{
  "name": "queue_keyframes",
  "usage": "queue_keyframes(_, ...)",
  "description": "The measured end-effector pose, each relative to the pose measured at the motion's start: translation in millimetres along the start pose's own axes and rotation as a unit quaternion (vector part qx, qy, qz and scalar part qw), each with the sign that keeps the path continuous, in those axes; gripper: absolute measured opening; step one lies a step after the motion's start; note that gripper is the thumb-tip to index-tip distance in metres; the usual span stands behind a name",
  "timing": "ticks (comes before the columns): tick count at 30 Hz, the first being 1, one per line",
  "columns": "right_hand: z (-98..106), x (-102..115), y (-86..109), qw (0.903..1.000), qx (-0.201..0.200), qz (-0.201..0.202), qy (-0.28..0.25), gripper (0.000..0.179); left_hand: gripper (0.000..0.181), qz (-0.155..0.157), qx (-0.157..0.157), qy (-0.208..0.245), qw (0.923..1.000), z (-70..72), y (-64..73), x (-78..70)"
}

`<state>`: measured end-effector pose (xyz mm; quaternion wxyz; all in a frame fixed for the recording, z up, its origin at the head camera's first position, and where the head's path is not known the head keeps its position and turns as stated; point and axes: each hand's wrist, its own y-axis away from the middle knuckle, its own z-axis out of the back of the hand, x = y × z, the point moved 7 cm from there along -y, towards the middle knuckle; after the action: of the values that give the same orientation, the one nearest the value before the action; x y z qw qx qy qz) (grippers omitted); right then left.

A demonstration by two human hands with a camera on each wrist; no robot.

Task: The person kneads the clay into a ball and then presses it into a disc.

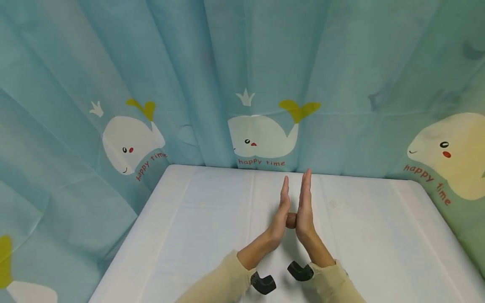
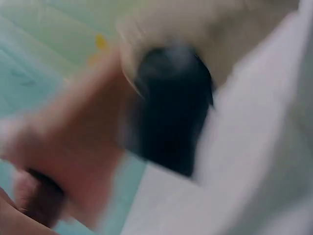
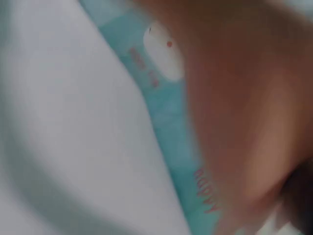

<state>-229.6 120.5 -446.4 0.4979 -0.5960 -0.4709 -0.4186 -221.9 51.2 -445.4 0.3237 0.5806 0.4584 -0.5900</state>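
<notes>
A small rounded brown lump [image 1: 291,220] sits between my two palms, its surface plain and its kind unclear. My left hand [image 1: 279,219] presses on it from the left, fingers straight and pointing away from me. From the right, my right hand [image 1: 305,210] presses with a flat palm and straight fingers, reaching a little farther forward. The palms face each other upright, apart by the lump's width. Dark and blurred, the lump [image 2: 46,200] shows at the lower left of the left wrist view. At the right edge of the right wrist view the lump [image 3: 299,198] is partly cut off.
A white-covered table [image 1: 212,219] lies under the hands. Behind it and at both sides hangs a blue-green curtain [image 1: 265,54] printed with whales. Black curved wrist mounts [image 1: 264,283] stick out from the beige sleeves [image 1: 223,280].
</notes>
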Motion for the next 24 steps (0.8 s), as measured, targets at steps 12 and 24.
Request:
queue_keyframes(12,-25,16,26.1,0.9966,0.034,0.062,0.043,0.053,0.066,-0.024,-0.029,-0.064,0.9973,15.6,-12.3,3.0)
queue_keyframes(24,-17,-8,18.3,0.9982,0.039,0.006,0.045,0.052,0.062,-0.061,-0.009,-0.006,0.9981,12.8,-6.9,-14.3)
